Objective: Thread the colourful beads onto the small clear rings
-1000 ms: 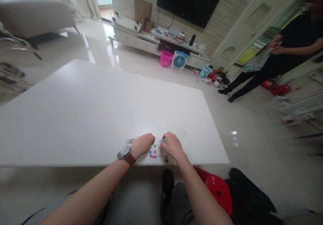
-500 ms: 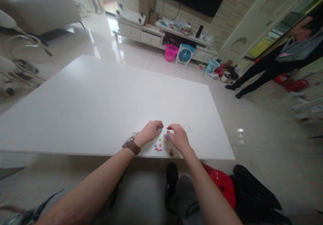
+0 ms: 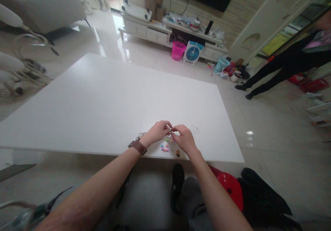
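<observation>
My left hand, with a watch on its wrist, has its fingers closed in a pinch. Its tips meet those of my right hand, also pinched, just above the table. The fingers hide whatever is between them; a small teal bead showed in the left fingertips a moment ago. Several small colourful beads lie on the white table below the hands. Close by is a small brown and black object. A coil of thin pale cord or wire lies beside my left wrist.
A clear, flat plastic piece lies right of my hands. The table's near edge runs just below the beads. A red stool and black cloth are at lower right. A person in dark trousers stands at far right.
My left hand has moved right, bringing its fingertips against those of my right hand. The teal bead is now hidden. The view has shifted slightly; the standing person's hand is blurred.
</observation>
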{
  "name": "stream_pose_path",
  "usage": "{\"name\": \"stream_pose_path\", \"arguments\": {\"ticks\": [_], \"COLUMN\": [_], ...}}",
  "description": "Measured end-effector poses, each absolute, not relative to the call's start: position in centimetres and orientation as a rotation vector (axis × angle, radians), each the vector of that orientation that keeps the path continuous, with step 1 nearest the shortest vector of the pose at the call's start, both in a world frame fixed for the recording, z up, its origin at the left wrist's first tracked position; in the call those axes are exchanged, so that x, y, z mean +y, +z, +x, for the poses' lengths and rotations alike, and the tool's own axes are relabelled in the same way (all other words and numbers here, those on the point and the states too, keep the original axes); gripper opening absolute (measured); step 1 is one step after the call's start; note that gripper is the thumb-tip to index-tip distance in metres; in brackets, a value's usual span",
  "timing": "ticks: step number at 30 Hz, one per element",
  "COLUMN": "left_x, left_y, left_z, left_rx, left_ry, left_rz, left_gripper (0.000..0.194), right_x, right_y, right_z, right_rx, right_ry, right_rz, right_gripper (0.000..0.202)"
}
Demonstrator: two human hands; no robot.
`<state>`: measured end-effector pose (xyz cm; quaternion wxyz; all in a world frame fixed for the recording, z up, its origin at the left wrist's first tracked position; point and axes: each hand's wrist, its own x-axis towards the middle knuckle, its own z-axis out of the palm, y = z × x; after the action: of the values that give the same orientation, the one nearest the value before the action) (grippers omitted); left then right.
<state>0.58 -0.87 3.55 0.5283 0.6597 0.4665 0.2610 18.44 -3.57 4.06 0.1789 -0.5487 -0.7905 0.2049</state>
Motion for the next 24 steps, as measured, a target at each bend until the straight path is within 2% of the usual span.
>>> {"name": "stream_pose_path", "arguments": {"ticks": [11,18,24], "left_x": [-0.5,-0.5,-0.6], "left_y": [3.0,3.3,3.4], "left_z": [0.8,0.5,0.4], "left_rx": [1.139,1.324,1.335], "left_ry": [0.583,0.571,0.565], "left_rz": [1.544,1.789,1.847], "left_gripper": [0.018,0.025,0.024], "right_x": [-2.7,-3.0,-3.4], "right_y": [4.3,3.7,3.4], "right_z": [18.7,19.7,18.9], "right_rx": [-2.206,-2.429,-2.529], "right_ry": [0.599,0.598,0.538], "right_rz": [-1.660,-1.770,-1.839], "right_gripper": [0.011,0.004,0.007]}}
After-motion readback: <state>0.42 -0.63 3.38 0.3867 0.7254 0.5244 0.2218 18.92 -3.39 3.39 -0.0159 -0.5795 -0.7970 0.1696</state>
